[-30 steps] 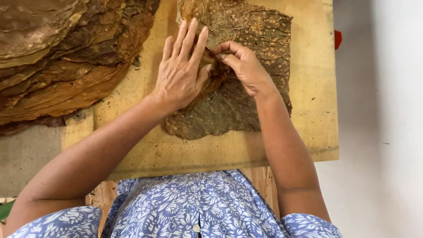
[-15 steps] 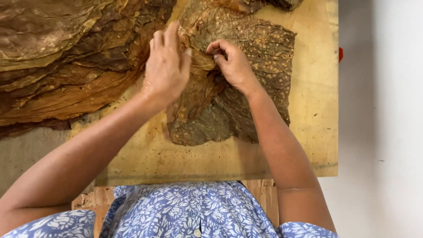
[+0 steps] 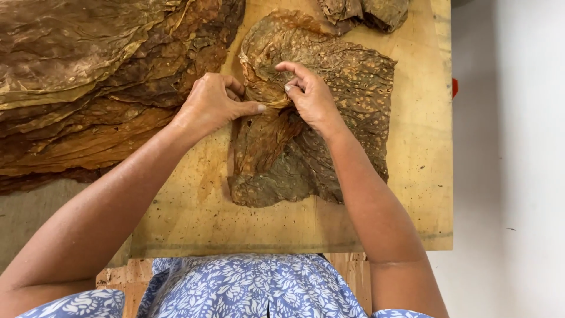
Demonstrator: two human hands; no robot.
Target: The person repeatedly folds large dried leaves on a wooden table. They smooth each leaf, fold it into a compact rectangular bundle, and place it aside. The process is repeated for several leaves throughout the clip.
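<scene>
— Hands? What's each on?
— L hand curled, thumb pinching the leaf edge; R hand pinches the same fold, just beside it.
— Where's the leaf?
— Mid board, spread flat, top bunched btw both hands. Brown, wrinkled, pale-speckled.
— Anything w/ labels?
— None visible. Leaf pile lies left on the surface; small red bit at board's right edge.

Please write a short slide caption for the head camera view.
Both hands, left and right, pinch a brown leaf on a wooden board.
</scene>
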